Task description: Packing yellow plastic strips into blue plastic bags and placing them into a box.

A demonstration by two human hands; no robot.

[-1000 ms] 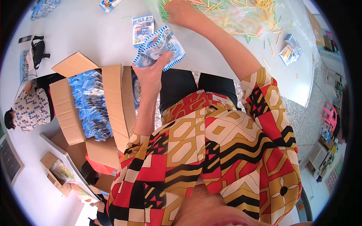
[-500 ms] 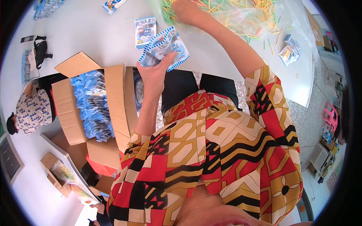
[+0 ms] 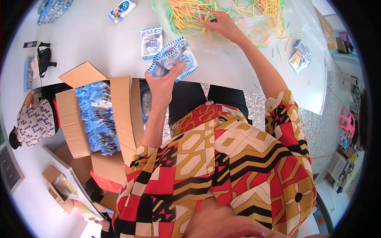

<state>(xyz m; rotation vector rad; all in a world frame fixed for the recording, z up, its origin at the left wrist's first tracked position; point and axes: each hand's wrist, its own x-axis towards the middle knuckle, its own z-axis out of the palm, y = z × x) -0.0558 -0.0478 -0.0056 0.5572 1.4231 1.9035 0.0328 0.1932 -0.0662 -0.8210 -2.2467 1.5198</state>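
Note:
My left hand (image 3: 160, 87) is closed on a small blue-and-white packet (image 3: 189, 57) with striped edges, the thumb across its front. The packet's mouth gapes toward the upper left. My right hand (image 3: 225, 27) pinches a small bunch of thin pastel sticks (image 3: 207, 17), yellowish and pale. It is at the near edge of a heap of green, yellow and orange sticks (image 3: 180, 19), which lies on a clear plastic sheet or bag (image 3: 238, 36). Whether the sticks are straws or sweets I cannot tell. A similar packet (image 3: 151, 41) lies flat just beyond my left hand.
More packets lie on the white table (image 3: 119, 51), one at the far left (image 3: 122, 11) and one at the right (image 3: 301, 56). Loose sticks are scattered at the right. An open cardboard box (image 3: 121, 111) full of blue packets stands left of me. Another person (image 3: 37, 121) sits at the left.
My right hand has drawn back from the heap toward me and right, and a bunch of sticks now shows in its fingers. My left hand still holds the packet in nearly the same place.

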